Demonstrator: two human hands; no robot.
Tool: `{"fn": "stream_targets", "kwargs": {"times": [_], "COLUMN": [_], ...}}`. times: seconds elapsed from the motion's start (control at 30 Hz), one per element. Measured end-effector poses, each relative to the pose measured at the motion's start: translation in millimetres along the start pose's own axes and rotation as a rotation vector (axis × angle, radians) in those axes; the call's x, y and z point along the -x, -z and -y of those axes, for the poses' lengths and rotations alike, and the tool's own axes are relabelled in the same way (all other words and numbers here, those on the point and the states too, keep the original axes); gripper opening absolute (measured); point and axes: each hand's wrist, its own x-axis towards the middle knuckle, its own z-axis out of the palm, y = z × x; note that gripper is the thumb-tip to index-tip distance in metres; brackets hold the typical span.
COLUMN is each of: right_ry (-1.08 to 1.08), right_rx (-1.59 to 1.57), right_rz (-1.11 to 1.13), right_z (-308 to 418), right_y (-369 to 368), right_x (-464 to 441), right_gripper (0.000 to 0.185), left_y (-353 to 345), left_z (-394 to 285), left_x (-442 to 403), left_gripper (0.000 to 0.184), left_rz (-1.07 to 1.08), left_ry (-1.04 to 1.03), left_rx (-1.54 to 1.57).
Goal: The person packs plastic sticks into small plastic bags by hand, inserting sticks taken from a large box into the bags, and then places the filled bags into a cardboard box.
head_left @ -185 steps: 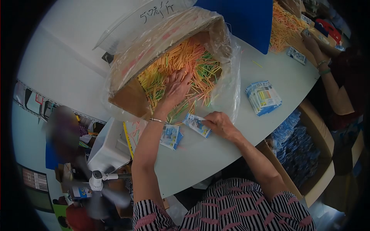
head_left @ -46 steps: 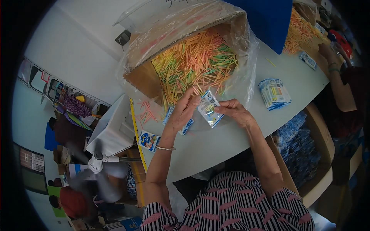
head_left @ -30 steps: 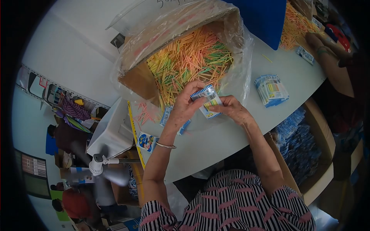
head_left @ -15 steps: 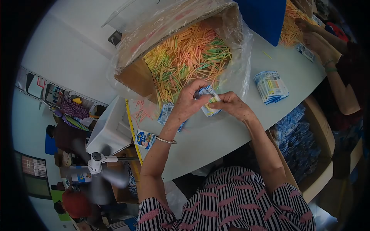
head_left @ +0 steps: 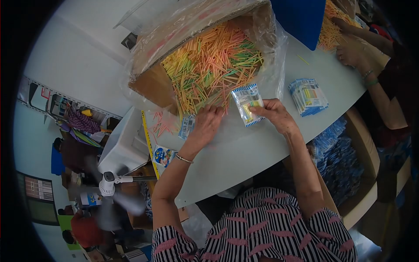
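Head view: a white fan (head_left: 107, 185) stands at the left, and pink sticks (head_left: 162, 124) lie loose on the tabletop (head_left: 222, 170). Beside the left wrist is a printed packet (head_left: 163, 156). The left hand (head_left: 207, 125), fingers bunched, is by the mouth of a plastic-lined carton (head_left: 150, 88) of colored sticks (head_left: 211, 61); whether it grips anything cannot be told. The right hand (head_left: 262, 110) pinches a clear-fronted pouch (head_left: 247, 99) between thumb and fingers. Rightward lie stacked pouches (head_left: 308, 97), a box (head_left: 365, 150) of packets, and a co-worker's hand (head_left: 350, 54).
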Motion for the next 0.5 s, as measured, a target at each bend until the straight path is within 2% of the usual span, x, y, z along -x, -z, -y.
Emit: {"fn": "stream_targets", "kwargs": {"times": [0.07, 0.2, 0.27, 0.3, 0.37, 0.4, 0.47, 0.5], "right_ry": [-0.027, -0.034, -0.057, -0.082, -0.084, -0.084, -0.096, -0.11], "right_rx": [-0.001, -0.005, -0.027, -0.046, -0.043, -0.041, -0.043, -0.045], "right_rz": [0.013, 0.05, 0.059, 0.074, 0.103, 0.129, 0.149, 0.163], "right_z": [-2.4, -8.6, -7.8, -7.9, -14.4, -16.8, -14.5, -13.7], "right_y": [-0.1, -4.2, -6.3, -7.2, -6.4, -6.8, -8.9, -8.7], "right_x": [-1.3, -2.4, -2.3, -2.2, -5.0, -6.4, -5.7, -4.6], "right_gripper": [0.026, 0.026, 0.025, 0.025, 0.024, 0.023, 0.023, 0.022], "left_y": [-2.1, -10.3, 1.3, 3.2, 6.4, 13.7, 40.1, 49.4], "left_z": [0.0, 17.9, 22.3, 28.0, 39.5, 36.6, 20.9, 12.6], "left_x": [-2.7, -6.8, -10.0, -12.8, -18.4, -19.9, -32.9, -37.3], "left_gripper": [0.026, 0.028, 0.029, 0.029, 0.028, 0.028, 0.028, 0.028], "left_rz": [-0.111, -0.07, -0.143, -0.141, -0.236, -0.238, -0.329, -0.327], "left_ry": [-0.061, -0.05, 0.268, 0.269, 0.418, 0.422, 0.468, 0.466], "left_rx": [-0.011, -0.005, 0.332, 0.331, 0.853, 0.85, 1.237, 1.24]}}
